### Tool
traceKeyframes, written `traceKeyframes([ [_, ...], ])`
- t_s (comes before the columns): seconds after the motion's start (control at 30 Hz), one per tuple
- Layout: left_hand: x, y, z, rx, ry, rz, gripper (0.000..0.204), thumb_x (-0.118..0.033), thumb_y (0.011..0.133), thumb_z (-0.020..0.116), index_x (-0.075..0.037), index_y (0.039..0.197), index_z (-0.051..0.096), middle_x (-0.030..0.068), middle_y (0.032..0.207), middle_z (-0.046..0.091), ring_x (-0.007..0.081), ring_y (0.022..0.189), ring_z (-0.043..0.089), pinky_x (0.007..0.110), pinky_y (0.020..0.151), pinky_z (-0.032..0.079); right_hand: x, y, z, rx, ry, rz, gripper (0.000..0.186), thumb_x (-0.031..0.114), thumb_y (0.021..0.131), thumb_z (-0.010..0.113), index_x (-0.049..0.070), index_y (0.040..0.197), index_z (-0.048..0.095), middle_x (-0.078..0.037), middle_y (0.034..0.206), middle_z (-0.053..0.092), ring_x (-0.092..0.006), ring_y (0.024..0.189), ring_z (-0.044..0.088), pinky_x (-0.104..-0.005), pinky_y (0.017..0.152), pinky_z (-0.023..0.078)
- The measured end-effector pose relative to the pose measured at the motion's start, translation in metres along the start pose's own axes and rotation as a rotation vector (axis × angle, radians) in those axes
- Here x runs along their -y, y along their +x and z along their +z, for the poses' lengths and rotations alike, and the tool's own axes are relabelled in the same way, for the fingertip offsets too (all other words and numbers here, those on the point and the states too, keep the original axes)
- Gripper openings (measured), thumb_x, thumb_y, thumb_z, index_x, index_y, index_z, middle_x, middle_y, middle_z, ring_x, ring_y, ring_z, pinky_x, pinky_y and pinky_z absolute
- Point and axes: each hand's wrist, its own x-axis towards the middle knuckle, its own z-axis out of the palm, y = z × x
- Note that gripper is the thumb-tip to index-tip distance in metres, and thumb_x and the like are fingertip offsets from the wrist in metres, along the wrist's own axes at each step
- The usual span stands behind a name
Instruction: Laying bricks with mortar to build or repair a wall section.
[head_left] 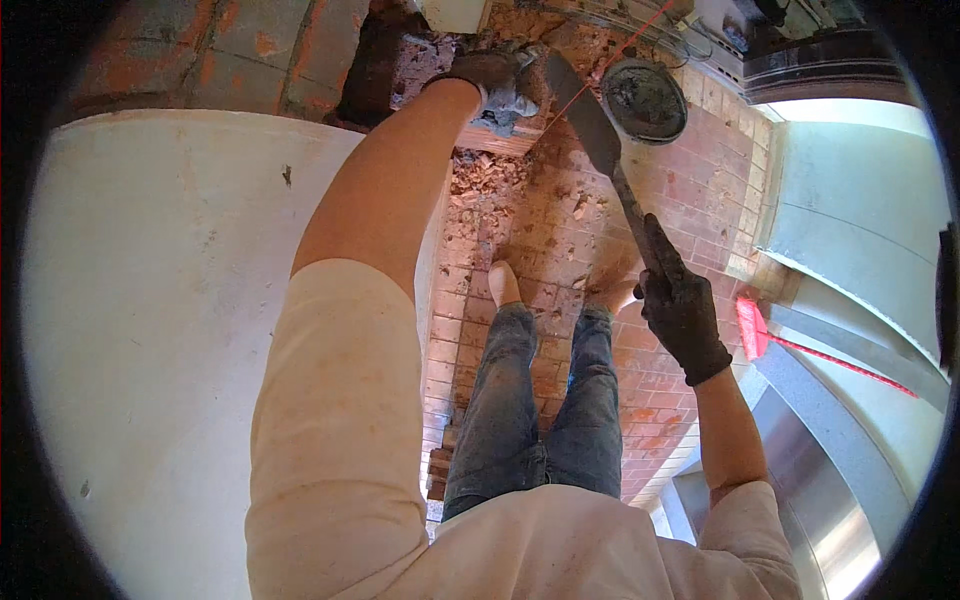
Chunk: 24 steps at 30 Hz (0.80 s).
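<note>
My right hand (pixel 682 305), in a dark glove, is closed around the handle of a bricklayer's trowel knife (pixel 590 125), a long flat dark blade. The blade slants up and left, its tip close to my left hand (pixel 497 82). That hand wears a mortar-smeared dark glove, and its fingers look curled at the top of some brickwork (pixel 500 140). Whatever lies in the fingers is hidden. Grey mortar (pixel 500 122) clings below them. A taut red string (pixel 575 98) crosses in front of the blade. Right of the blade stands a round dark pan of mortar (pixel 645 100).
A pale wall panel (pixel 180 300) fills the left side. Brick rubble (pixel 490 175) litters the tiled floor (pixel 660 390) around my feet. On the right, a red-headed brush (pixel 750 328) with a red handle lies by grey boards. Cables (pixel 660 35) run along the far edge.
</note>
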Motion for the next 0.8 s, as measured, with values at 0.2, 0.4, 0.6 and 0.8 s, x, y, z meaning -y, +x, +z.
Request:
traceKeyframes([
  [0.2,0.001,0.004,0.006,-0.02,0.017,0.003,0.098,-0.06,0.066,0.072,-0.019,0.146,0.033,0.0103,0.152,0.029,0.0418,0.14,0.018,0.051,0.114,0.022,-0.002,-0.003,0.002,-0.003,-0.026,-0.034,0.057,0.007,0.086,0.053,0.013,0.141,0.041,-0.027,0.083,0.062,-0.0429,0.075,0.062,-0.0452,0.063,0.05],
  [0.4,0.001,0.006,0.005,0.101,-0.134,-0.036,0.098,-0.061,0.066,0.072,-0.023,0.147,0.032,0.0103,0.152,0.029,0.0431,0.14,0.02,0.051,0.114,0.021,-0.01,0.0,0.004,0.013,-0.057,-0.05,0.057,0.007,0.085,0.053,0.013,0.14,0.042,-0.027,0.085,0.062,-0.0436,0.076,0.062,-0.0463,0.063,0.05],
  [0.6,-0.002,0.003,0.001,-0.031,-0.086,-0.113,0.088,-0.054,0.076,0.068,-0.032,0.149,0.023,0.0071,0.157,0.019,0.0355,0.141,0.023,0.049,0.115,0.022,-0.029,-0.04,0.007,-0.065,-0.095,-0.091,0.056,0.007,0.084,0.055,0.012,0.139,0.045,-0.024,0.085,0.063,-0.0407,0.077,0.063,-0.044,0.064,0.051],
  [0.8,-0.02,-0.065,0.004,-0.794,-0.45,-0.125,0.071,-0.042,0.085,0.063,-0.008,0.142,0.037,0.0206,0.145,0.036,0.0423,0.133,0.032,0.049,0.11,0.028,-0.075,-0.105,-0.016,-0.049,-0.253,-0.157,0.057,0.009,0.08,0.06,0.011,0.135,0.048,-0.017,0.08,0.061,-0.0341,0.073,0.062,-0.043,0.063,0.051],
])
